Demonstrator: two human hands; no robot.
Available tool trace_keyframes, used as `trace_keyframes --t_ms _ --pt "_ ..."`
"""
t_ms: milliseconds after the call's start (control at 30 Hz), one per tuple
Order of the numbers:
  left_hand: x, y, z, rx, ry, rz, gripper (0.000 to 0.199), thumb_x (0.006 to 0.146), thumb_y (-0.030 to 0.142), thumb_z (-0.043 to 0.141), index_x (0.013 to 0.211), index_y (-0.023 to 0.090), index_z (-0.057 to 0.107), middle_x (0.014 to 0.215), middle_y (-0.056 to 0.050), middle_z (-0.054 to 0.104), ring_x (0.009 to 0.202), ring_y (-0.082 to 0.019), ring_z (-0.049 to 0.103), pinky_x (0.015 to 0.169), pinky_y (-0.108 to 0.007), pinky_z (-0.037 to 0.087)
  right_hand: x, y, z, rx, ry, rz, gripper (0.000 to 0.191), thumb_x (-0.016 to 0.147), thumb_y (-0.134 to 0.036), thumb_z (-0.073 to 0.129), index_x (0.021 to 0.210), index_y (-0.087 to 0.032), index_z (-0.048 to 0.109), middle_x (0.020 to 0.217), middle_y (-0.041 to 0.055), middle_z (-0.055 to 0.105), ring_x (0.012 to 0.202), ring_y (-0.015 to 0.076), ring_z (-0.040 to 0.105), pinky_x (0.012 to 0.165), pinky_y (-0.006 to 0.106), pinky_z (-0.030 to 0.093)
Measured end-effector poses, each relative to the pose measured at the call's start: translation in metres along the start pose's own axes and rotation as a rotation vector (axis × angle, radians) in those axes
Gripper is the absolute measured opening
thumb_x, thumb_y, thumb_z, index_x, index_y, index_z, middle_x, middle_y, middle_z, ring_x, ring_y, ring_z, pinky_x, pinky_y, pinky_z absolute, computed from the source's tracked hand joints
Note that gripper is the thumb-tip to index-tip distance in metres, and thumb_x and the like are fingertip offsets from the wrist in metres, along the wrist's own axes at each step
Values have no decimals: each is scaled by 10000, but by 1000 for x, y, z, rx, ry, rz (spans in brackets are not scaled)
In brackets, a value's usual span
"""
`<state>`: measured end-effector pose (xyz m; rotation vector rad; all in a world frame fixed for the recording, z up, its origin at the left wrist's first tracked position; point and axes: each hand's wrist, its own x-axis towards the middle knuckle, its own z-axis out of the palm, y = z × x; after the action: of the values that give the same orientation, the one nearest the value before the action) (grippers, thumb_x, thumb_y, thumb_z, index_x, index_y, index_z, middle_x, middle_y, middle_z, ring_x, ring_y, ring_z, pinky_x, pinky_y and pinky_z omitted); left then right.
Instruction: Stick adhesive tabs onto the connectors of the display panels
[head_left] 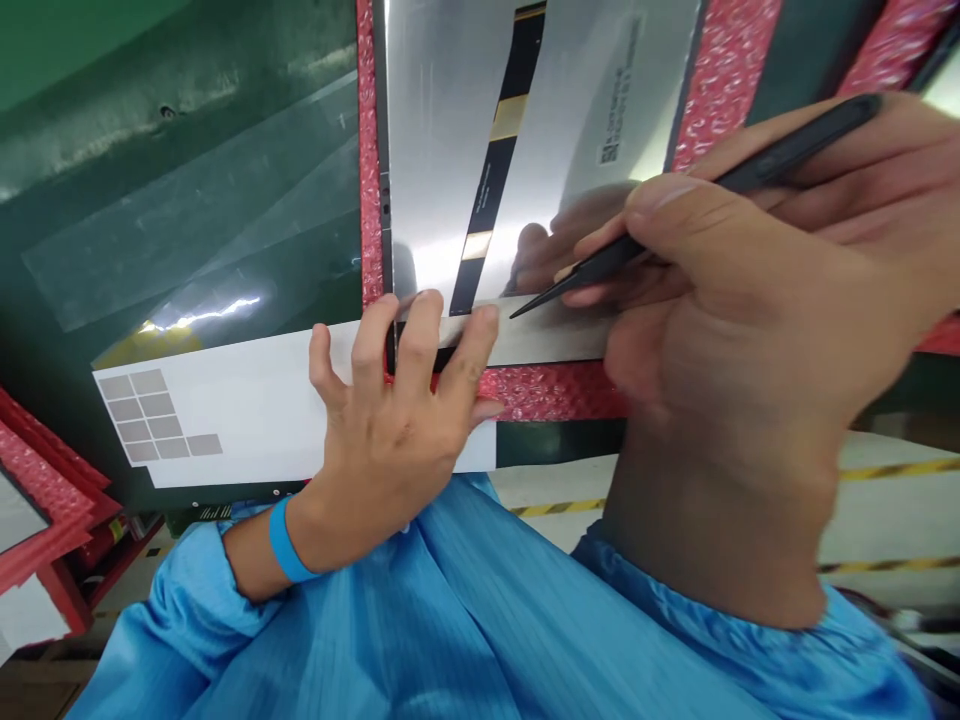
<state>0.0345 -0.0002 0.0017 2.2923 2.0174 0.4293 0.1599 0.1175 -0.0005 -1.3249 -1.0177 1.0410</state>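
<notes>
A silver-backed display panel [442, 120] lies in front of me on pink bubble wrap [555, 392]. A black flat flex cable [486, 195] with gold patches runs down its back. My left hand [397, 400] rests with spread fingertips on the panel's lower left edge, beside the cable's lower end. My right hand [765, 240] grips black pointed tweezers [611, 260] like a pen. The tweezers' tip is close to the lower strip of the panel, right of the left fingers; whether it touches, I cannot tell.
Under my left hand lies a white sheet [247, 400] with grey rectangular stickers [155, 418] at its left end. Clear plastic film [225, 240] covers part of the green mat [45, 300]. More pink wrap [52, 460] is at the far left.
</notes>
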Motion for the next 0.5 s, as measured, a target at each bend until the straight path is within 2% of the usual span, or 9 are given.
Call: trace_keyframes --t_ms 133,233,300,367,433,500 --pt "-6 -5 -3 24 -19 -37 602 1000 523 733 1555 349 579 1608 -158 569 1487 -415 502 1258 -736 257 0 7 1 49 32 -35 156 687 -102 702 668 -243 637 597 -39 668 520 227 719 324 288 502" --pt "-17 -17 -13 78 -11 -103 568 981 464 772 1516 361 612 1652 -179 525 1491 -457 492 1219 -791 267 0 10 3 81 76 -33 140 660 -133 731 666 -235 636 582 -20 670 498 229 710 318 274 503" --pt "-19 -25 -20 64 2 -135 476 1019 443 717 1465 293 647 1624 -209 544 1482 -466 502 1194 -768 342 0 10 6 107 101 -18 130 638 -149 742 658 -226 640 564 -4 672 484 227 702 318 256 502" --pt "-12 -28 -25 -45 6 -175 466 1088 425 598 1491 191 602 1573 -235 577 1452 -410 550 1176 -645 460 -1 10 9 141 106 7 121 616 -161 749 651 -221 651 563 19 687 469 227 690 329 252 516" --pt "6 -25 -28 -184 -23 -252 584 1122 421 520 1574 57 466 1490 -272 626 1377 -353 624 1131 -530 536 -3 10 11 188 114 18 117 581 -167 750 608 -220 649 553 41 690 433 217 658 325 250 512" --pt "29 -18 -31 -279 -113 -371 728 1108 447 542 1601 -53 351 1386 -308 679 1305 -361 678 1098 -513 558 -5 9 11 241 132 21 130 536 -174 754 544 -223 634 531 55 673 412 207 630 310 238 488"
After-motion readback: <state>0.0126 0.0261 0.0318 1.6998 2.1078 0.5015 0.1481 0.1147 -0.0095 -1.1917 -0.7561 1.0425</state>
